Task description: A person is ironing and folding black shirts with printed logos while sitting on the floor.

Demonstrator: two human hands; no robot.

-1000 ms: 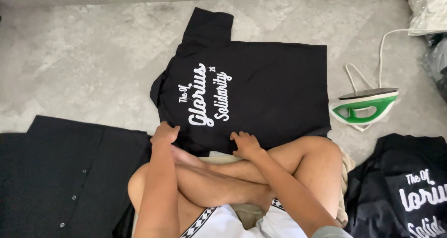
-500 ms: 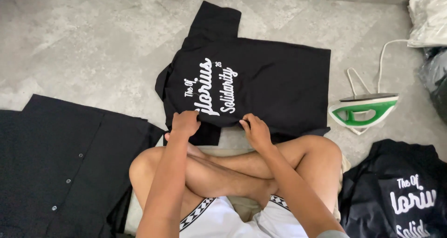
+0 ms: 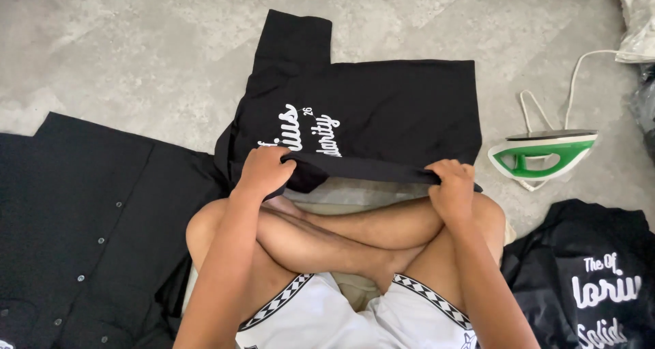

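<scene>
While seated cross-legged on the floor [image 3: 123, 55], gripped the near hem of a black T-shirt [image 3: 389, 110] with both hands. Left hand [image 3: 265, 171] curled tight over the hem's left corner, fingers wrapped on top, thumb hidden beneath the cloth. Right hand [image 3: 452, 185] clenched likewise on the hem's right end, knuckles up. Hem pulled taut between the two fists and lifted and folded over the shirt's lower part, just above the bare knees. Beyond the hands, shirt spread flat on the grey floor, white script lettering partly covered by the raised hem near the left hand, one sleeve pointing away at the far left. Under the lifted edge, a pale cloth [image 3: 341, 200] showing between shirt and legs. Right of the right hand, well clear of the shirt, a green and white iron [image 3: 546, 152] lying on the floor, its white cord [image 3: 580, 69] running away to the far right. Nearer and further right, another black printed shirt [image 3: 593, 281] in a heap. Left of the left hand, a black buttoned garment [image 3: 82, 212] laid out flat, touching the T-shirt's edge.
</scene>
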